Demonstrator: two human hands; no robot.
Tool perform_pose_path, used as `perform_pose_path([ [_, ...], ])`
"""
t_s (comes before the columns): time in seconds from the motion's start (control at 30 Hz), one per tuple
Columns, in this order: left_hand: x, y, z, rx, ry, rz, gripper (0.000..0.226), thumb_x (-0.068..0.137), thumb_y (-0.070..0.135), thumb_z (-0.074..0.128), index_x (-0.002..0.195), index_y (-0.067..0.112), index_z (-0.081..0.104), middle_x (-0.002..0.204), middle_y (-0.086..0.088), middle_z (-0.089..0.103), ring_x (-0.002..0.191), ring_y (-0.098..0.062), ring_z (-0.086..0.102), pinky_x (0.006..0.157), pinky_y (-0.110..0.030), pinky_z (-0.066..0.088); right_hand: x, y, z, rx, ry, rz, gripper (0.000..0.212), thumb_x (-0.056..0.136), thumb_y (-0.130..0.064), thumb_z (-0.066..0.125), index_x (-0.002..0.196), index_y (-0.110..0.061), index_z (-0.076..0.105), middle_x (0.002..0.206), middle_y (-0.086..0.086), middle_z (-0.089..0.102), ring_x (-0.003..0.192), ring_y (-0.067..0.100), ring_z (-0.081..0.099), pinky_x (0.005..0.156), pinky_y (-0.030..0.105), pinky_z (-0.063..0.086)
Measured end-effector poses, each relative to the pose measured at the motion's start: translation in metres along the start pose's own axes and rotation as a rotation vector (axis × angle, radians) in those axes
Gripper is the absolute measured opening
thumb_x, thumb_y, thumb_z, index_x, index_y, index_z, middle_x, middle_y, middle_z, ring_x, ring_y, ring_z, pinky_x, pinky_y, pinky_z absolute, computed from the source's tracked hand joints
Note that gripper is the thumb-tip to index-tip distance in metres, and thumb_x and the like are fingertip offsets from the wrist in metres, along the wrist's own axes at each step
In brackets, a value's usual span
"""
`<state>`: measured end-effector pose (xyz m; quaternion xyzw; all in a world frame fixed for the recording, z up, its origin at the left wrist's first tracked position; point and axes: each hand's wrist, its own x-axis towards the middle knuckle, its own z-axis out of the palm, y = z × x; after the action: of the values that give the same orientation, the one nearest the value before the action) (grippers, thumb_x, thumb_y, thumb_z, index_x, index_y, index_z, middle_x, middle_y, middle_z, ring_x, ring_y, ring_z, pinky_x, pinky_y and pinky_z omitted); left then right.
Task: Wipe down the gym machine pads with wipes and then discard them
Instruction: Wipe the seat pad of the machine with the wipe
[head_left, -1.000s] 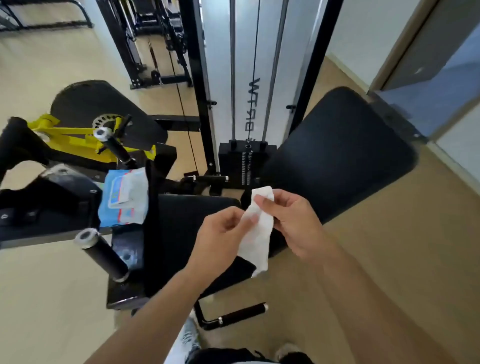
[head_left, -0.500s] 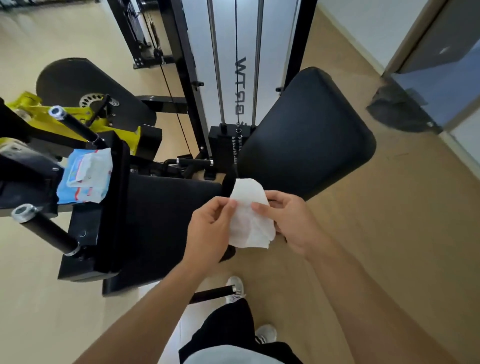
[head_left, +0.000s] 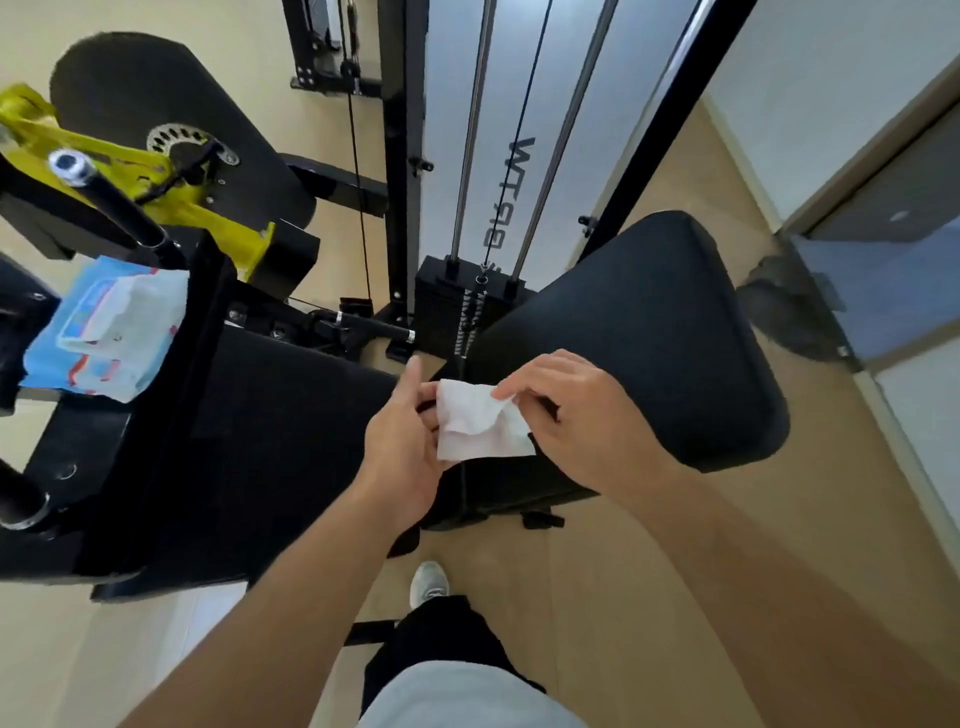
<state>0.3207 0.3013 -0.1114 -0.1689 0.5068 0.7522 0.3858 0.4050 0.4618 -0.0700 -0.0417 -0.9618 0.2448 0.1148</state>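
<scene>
Left hand (head_left: 402, 441) and right hand (head_left: 576, 415) pinch a white wipe (head_left: 480, 423); frame lettering unreadable.

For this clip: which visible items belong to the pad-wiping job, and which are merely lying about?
Job:
- white wet wipe, pinched by left hand and right hand
- large black padded backrest
- black seat pad
- blue wipes packet

Bystanders:
- yellow metal lever
- black weight stack
- grey floor mat
</scene>
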Motion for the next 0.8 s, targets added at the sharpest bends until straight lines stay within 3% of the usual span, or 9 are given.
perform_pose_path([
  [0.1,0.018,0.011,0.002,0.108,-0.088,0.076,0.040,0.085,0.045,0.075,0.108,0.012,0.075,0.105,-0.013,0.077,0.093,-0.027,0.076,0.067,-0.030,0.060,0.030,0.013,-0.002,0.076,-0.161,0.091,0.025,0.092,-0.024,0.074,0.115,-0.033,0.072,0.097,-0.018,0.068,0.094,0.004,0.062,0.085,0.028,0.057],
  [0.2,0.033,0.022,0.005,0.190,-0.009,0.212,0.020,0.087,0.032,0.078,0.099,0.016,0.075,0.101,-0.009,0.077,0.092,-0.027,0.075,0.072,-0.039,0.062,0.054,0.022,-0.002,-0.001,-0.274,0.075,0.022,0.088,-0.020,0.076,0.103,-0.035,0.068,0.083,-0.016,0.058,0.085,0.005,0.055,0.073,0.024,0.049],
  [0.3,0.042,0.034,0.012,0.317,0.072,0.305,0.014,0.092,0.036,0.073,0.097,0.024,0.074,0.096,0.001,0.076,0.100,-0.028,0.071,0.087,-0.055,0.059,0.069,0.024,-0.003,-0.130,-0.253,-0.013,0.030,0.085,-0.010,0.070,0.083,-0.035,0.054,0.084,-0.019,0.048,0.086,0.004,0.044,0.067,0.013,0.033],
  [0.4,0.046,0.043,0.018,0.400,0.146,0.390,0.017,0.096,0.040,0.067,0.099,0.024,0.071,0.095,0.003,0.071,0.098,-0.023,0.067,0.091,-0.053,0.057,0.076,0.025,-0.002,-0.152,-0.206,-0.021,0.049,0.084,0.000,0.061,0.067,-0.037,0.033,0.082,-0.015,0.044,0.082,0.005,0.042,0.064,0.012,0.030],
  [0.47,0.051,0.047,0.019,0.397,0.179,0.387,0.018,0.098,0.040,0.064,0.101,0.022,0.068,0.099,0.002,0.068,0.099,-0.022,0.065,0.093,-0.051,0.055,0.078,0.028,0.000,-0.109,-0.159,-0.007,0.046,0.085,0.000,0.055,0.068,-0.037,0.034,0.080,-0.016,0.046,0.078,0.004,0.045,0.064,0.012,0.031],
  [0.57,0.057,0.050,0.023,0.253,0.178,0.255,0.019,0.102,0.036,0.058,0.107,0.020,0.066,0.112,-0.003,0.066,0.108,-0.027,0.065,0.091,-0.051,0.057,0.082,0.035,0.000,0.129,-0.085,0.154,0.032,0.093,0.001,0.052,0.081,-0.028,0.049,0.080,-0.009,0.060,0.065,0.005,0.053,0.057,0.015,0.041],
  [0.7,0.063,0.046,0.027,0.011,0.181,0.168,0.020,0.103,0.032,0.056,0.110,0.017,0.068,0.099,-0.003,0.075,0.084,-0.018,0.075,0.062,-0.029,0.058,0.091,0.045,-0.001,0.433,-0.099,0.472,0.021,0.097,-0.012,0.062,0.099,-0.033,0.062,0.084,-0.005,0.071,0.078,0.007,0.068,0.064,0.019,0.055],
  [0.77,0.066,0.041,0.030,-0.046,0.172,0.202,0.021,0.103,0.031,0.055,0.109,0.015,0.068,0.097,-0.003,0.076,0.085,-0.017,0.076,0.065,-0.030,0.058,0.093,0.046,0.000,0.750,-0.212,0.695,0.010,0.096,-0.029,0.069,0.106,-0.026,0.070,0.088,-0.006,0.076,0.083,0.012,0.071,0.065,0.023,0.056],
  [0.8,0.067,0.039,0.031,-0.053,0.166,0.229,0.021,0.103,0.031,0.055,0.108,0.015,0.068,0.097,-0.003,0.076,0.086,-0.017,0.075,0.068,-0.031,0.057,0.094,0.045,0.002,0.889,-0.249,0.765,0.019,0.095,-0.036,0.071,0.108,-0.022,0.073,0.090,-0.004,0.077,0.081,0.014,0.070,0.065,0.024,0.056],
])
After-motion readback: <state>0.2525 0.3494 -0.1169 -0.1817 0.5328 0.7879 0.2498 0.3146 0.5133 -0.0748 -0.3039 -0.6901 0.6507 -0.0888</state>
